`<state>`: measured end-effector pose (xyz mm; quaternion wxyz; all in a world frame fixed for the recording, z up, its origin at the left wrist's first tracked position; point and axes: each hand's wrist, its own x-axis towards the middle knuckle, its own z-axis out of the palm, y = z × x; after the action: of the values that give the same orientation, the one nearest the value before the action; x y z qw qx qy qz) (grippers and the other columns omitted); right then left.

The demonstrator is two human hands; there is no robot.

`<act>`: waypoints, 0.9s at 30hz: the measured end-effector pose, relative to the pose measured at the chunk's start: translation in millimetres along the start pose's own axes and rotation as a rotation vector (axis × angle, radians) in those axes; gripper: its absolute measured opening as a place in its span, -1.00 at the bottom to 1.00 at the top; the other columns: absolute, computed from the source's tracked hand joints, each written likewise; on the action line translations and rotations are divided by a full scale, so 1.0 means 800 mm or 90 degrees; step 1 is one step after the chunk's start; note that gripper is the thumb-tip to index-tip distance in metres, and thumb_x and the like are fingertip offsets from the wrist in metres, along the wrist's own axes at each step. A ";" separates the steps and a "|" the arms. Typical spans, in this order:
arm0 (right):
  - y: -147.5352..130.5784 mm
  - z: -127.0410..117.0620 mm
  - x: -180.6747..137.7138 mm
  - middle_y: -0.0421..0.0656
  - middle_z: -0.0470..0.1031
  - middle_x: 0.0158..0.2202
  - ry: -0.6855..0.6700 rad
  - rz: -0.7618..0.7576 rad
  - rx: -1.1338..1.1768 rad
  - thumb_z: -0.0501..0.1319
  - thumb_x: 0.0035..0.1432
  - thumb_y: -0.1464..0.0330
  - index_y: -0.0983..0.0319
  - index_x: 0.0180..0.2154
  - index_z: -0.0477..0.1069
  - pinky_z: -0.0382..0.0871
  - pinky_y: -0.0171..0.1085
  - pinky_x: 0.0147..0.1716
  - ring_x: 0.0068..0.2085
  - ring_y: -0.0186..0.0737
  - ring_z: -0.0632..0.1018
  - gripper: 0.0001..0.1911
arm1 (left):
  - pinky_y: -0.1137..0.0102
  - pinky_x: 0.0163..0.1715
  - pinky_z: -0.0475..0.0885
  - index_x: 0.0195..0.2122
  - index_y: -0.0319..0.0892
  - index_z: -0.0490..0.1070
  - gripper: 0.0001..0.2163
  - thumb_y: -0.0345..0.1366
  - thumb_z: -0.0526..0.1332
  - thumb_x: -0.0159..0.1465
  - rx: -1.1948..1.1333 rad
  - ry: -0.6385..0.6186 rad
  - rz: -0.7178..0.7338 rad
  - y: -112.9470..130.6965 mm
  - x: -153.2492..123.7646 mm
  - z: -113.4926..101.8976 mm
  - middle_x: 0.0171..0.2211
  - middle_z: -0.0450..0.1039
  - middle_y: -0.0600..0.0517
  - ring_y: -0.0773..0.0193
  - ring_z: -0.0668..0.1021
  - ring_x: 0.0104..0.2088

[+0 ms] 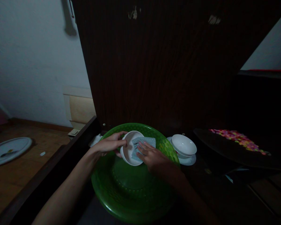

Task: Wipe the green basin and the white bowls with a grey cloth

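My left hand [111,143] grips the left side of a white bowl [128,149], thumb over the rim and fingers around the outside. The bowl is tilted, its opening turned toward the right. With its fingers laid over a light blue-grey cloth [150,141], my right hand [150,155] presses it against the inside of the bowl. Part of the cloth sticks out past the bowl's right rim. Both hands and the bowl are above a large green basin [131,178].
Right of the basin, white bowls [184,144] sit stacked on a plate [188,161]. Farther right lies a string of colourful flowers or beads [239,139]. A dark wooden panel [159,68] rises behind. On the floor at left is a round white lid-like object [18,143].
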<state>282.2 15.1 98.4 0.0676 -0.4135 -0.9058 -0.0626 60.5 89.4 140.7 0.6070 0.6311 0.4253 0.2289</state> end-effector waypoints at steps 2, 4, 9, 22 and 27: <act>-0.007 -0.002 0.000 0.19 0.39 0.24 -0.018 0.005 0.013 0.08 0.19 0.64 0.43 0.11 0.46 0.15 0.07 0.36 0.33 0.04 0.32 -0.53 | 0.48 -0.58 0.45 0.13 -0.22 0.36 -0.42 -0.33 0.27 0.02 -0.004 0.022 0.008 0.001 0.001 0.001 -0.26 0.53 -0.01 0.20 0.55 -0.34; -0.015 -0.006 0.001 0.23 0.38 0.23 -0.031 0.002 0.044 0.09 0.14 0.63 0.49 0.16 0.41 0.17 0.07 0.35 0.31 0.08 0.36 -0.48 | 0.48 -0.57 0.43 0.18 -0.21 0.32 -0.36 -0.32 0.28 0.00 -0.008 0.040 0.014 0.003 0.001 0.003 -0.22 0.54 -0.03 0.20 0.55 -0.33; -0.039 -0.021 -0.002 0.17 0.40 0.23 0.063 0.016 0.201 0.04 0.16 0.60 0.50 0.24 0.31 0.31 -0.07 0.28 0.26 -0.03 0.43 -0.41 | 0.36 -0.34 0.49 0.22 -0.21 0.31 -0.27 -0.32 0.31 -0.07 -0.020 0.058 0.084 0.008 -0.003 0.009 -0.02 0.54 -0.12 0.05 0.57 -0.14; -0.047 -0.025 0.005 0.08 0.42 0.24 0.147 -0.016 0.178 0.03 0.14 0.62 0.47 0.24 0.32 0.23 -0.15 0.33 0.26 -0.12 0.42 -0.40 | 0.43 -0.40 0.35 -0.12 -0.28 0.53 -0.52 -0.35 0.36 -0.16 -0.175 0.088 0.087 0.021 -0.018 0.016 -0.37 0.55 0.06 0.25 0.50 -0.39; -0.019 -0.014 0.002 0.01 0.46 0.21 0.149 0.003 0.064 0.03 0.15 0.63 0.37 0.17 0.42 0.19 0.00 0.36 0.31 -0.09 0.36 -0.45 | 0.41 -0.34 0.37 -0.23 -0.25 0.46 -0.59 -0.33 0.37 -0.18 -0.161 0.131 0.088 0.016 -0.013 0.013 -0.34 0.52 0.06 0.22 0.51 -0.32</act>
<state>270.2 4.6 109.2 0.1933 -0.4016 -0.8929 -0.0650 66.4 76.3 153.4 0.6176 0.5506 0.4085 0.3856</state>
